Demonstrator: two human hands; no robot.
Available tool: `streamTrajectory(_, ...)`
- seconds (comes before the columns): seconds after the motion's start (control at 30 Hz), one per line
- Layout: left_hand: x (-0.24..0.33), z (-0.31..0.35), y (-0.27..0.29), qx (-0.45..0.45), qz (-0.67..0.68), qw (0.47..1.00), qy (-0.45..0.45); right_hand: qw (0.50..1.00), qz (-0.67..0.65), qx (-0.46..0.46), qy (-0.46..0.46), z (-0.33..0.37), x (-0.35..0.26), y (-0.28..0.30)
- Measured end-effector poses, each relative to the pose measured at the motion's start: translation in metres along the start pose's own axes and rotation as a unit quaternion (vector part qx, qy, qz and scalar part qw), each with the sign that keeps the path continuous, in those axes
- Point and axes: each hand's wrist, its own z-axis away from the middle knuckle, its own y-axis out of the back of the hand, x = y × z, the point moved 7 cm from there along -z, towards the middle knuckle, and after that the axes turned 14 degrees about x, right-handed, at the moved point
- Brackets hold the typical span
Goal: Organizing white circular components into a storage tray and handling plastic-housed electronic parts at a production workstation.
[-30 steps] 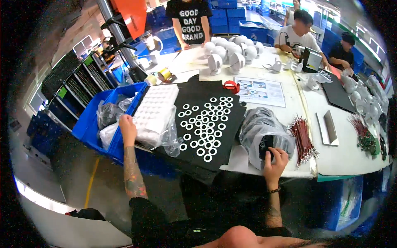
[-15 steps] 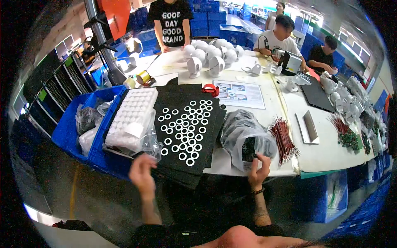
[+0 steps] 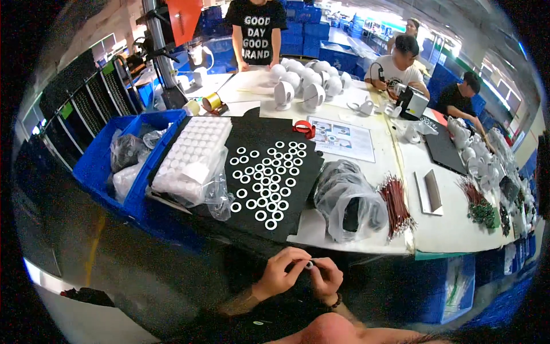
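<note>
Two-handed pinch on my feed
I've got left hand [image 3: 282, 275] and right hand [image 3: 326, 278] fingertips clamped on a small black-and-white piece [image 3: 310, 265], table [image 3: 395, 163] just beyond.

Two hands [image 3: 281, 276], two wire bundles [image 3: 396, 207]

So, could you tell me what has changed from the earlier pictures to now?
The left hand moved rightward from beside the white gridded tray, and the right hand came leftward from the mouth of the clear plastic bag toward the body; now both hold a small black-and-white part between their fingertips. The white rings, black mat and red wires stayed put.
</note>
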Motion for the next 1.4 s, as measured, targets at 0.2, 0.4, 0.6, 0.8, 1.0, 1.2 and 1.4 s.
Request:
streamTrajectory(0.2,0.015,0.004,-0.004,0.052,-0.050,0.997,-0.040,0.999,-0.003,-0.005,-0.033,-0.014,-0.022,0.006)
streamTrajectory(0.4,0.019,0.008,0.015,0.076,-0.055,0.996,0.003,0.983,-0.103,-0.046,-0.146,0.003,-0.005,-0.005)
streamTrajectory(0.6,0.009,0.020,0.011,0.058,0.003,0.996,0.075,0.984,-0.039,-0.025,-0.171,0.008,0.009,0.011)
streamTrajectory(0.8,0.016,0.016,-0.004,0.020,0.013,0.990,0.138,0.983,-0.046,-0.013,-0.179,0.001,0.006,0.029)
streamTrajectory(1.0,0.012,0.017,-0.003,0.006,0.021,0.988,0.153,0.995,-0.009,-0.021,-0.094,-0.011,-0.014,0.021)
streamTrajectory(1.2,0.022,0.020,0.002,0.067,-0.144,0.984,-0.080,0.994,0.039,-0.077,0.061,-0.018,-0.044,0.001)
streamTrajectory(1.4,0.011,0.017,0.003,-0.019,-0.051,0.993,0.109,0.994,-0.026,-0.059,-0.089,-0.015,-0.020,0.009)
